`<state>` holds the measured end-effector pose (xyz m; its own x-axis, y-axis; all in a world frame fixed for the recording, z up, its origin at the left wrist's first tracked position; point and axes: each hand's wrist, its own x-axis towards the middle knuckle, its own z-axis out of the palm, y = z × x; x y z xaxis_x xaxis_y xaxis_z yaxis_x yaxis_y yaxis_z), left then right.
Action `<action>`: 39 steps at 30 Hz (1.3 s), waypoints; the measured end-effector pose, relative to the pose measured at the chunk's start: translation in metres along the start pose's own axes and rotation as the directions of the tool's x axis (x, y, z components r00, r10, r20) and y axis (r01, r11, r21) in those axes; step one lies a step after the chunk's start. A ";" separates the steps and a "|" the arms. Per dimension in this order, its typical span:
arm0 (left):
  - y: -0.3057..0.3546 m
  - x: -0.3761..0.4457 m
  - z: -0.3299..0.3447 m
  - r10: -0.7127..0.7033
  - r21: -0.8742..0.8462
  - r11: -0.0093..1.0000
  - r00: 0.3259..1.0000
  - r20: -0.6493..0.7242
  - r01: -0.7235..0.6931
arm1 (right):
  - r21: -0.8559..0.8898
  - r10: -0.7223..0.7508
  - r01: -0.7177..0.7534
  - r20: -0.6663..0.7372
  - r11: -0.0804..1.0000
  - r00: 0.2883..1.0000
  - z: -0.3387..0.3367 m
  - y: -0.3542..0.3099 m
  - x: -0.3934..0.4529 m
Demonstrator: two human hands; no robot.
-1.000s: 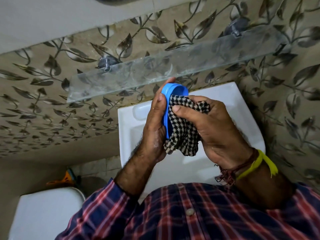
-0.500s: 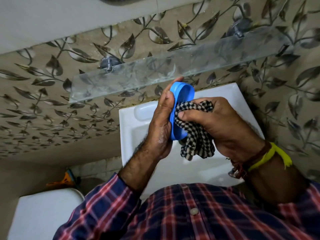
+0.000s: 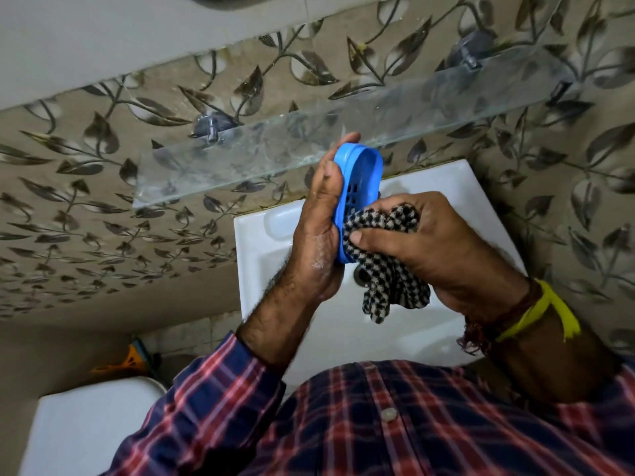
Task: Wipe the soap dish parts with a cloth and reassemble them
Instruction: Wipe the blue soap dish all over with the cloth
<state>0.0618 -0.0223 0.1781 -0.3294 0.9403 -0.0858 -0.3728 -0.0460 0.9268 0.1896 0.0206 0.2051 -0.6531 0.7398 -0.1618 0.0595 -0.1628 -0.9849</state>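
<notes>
My left hand (image 3: 319,225) grips a blue oval soap dish (image 3: 360,180) on edge above the sink, its slotted inside facing right. My right hand (image 3: 436,249) holds a black-and-white checked cloth (image 3: 388,269) bunched against the lower part of the dish's inside, and the cloth's loose end hangs down below. Only this one blue piece shows; whether it is one part or two joined I cannot tell.
A white sink (image 3: 271,255) lies below my hands, its drain partly hidden by the cloth. A glass shelf (image 3: 240,159) on metal brackets juts from the leaf-patterned tiled wall just above. A white toilet tank (image 3: 86,427) is at lower left.
My right hand and the cloth have slid down from the dish's upper half to its lower half, uncovering the slotted inside. The left hand keeps the dish on edge.
</notes>
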 end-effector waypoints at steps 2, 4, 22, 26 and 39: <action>-0.001 0.001 -0.001 0.006 0.004 1.000 1.000 0.002 -0.006 | -0.003 0.031 -0.031 0.030 1.000 0.999 0.000 0.002 -0.001; -0.005 -0.002 -0.001 -0.008 0.003 1.000 1.000 0.014 0.008 | 0.004 0.018 -0.018 -0.002 1.000 1.000 -0.002 0.001 0.002; -0.002 0.000 0.002 -0.028 -0.127 0.992 1.000 -0.009 0.027 | -0.111 -0.072 0.084 0.104 0.990 0.992 -0.003 0.004 0.001; 0.000 -0.001 -0.004 -0.043 -0.138 0.990 0.999 -0.028 0.039 | -0.210 -0.158 0.196 0.183 0.958 0.970 0.001 0.009 -0.001; -0.005 -0.003 -0.019 0.168 0.522 0.847 0.983 -0.073 -0.105 | -0.098 -0.147 0.132 -0.167 0.986 0.975 0.002 0.014 0.006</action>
<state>0.0480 -0.0311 0.1663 -0.4497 0.8921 0.0442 0.1718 0.0379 0.9844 0.1845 0.0215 0.1904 -0.5196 0.8541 -0.0231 0.0465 0.0012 -0.9989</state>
